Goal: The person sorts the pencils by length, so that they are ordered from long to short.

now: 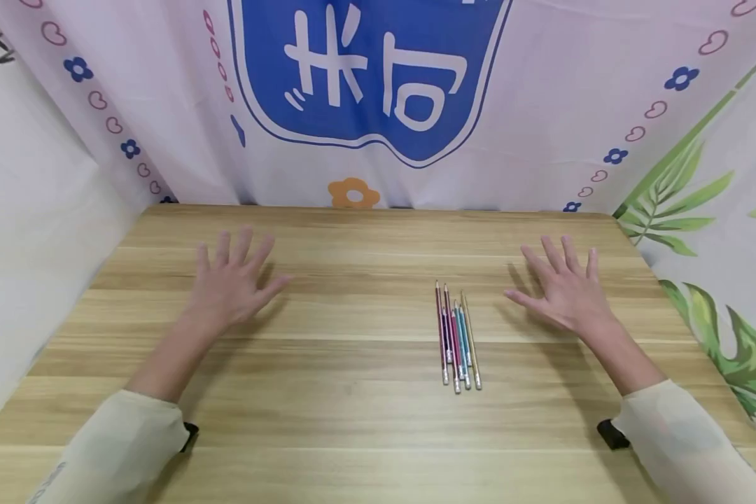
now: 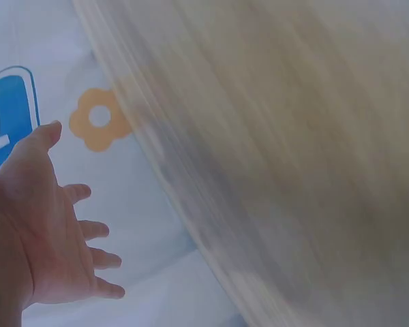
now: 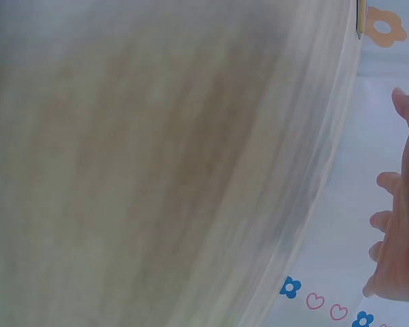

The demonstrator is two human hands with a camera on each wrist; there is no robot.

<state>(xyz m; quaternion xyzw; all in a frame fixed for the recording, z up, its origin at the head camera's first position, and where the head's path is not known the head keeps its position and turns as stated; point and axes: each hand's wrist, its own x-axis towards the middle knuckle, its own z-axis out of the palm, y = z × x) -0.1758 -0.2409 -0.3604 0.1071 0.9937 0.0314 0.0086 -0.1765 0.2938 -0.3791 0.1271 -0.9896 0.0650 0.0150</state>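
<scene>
Several pencils (image 1: 456, 336) lie in a loose bundle on the wooden table (image 1: 353, 420), right of its middle; maroon, dark purple, teal and gold ones show, with pale erasers toward the near side. My left hand (image 1: 229, 287) is over the left part of the table, fingers spread and holding nothing; it shows palm-side in the left wrist view (image 2: 44, 231). To the right of the pencils, apart from them, my right hand (image 1: 567, 290) has its fingers spread too and holds nothing. In the right wrist view a pencil end (image 3: 361, 17) shows at the top edge.
Behind the table's far edge hangs a pale curtain (image 1: 542, 126) with a blue emblem (image 1: 378, 77) and an orange flower (image 1: 353, 193). A leaf-patterned cloth (image 1: 731, 336) hangs along the right side, and a white cloth (image 1: 31, 210) along the left.
</scene>
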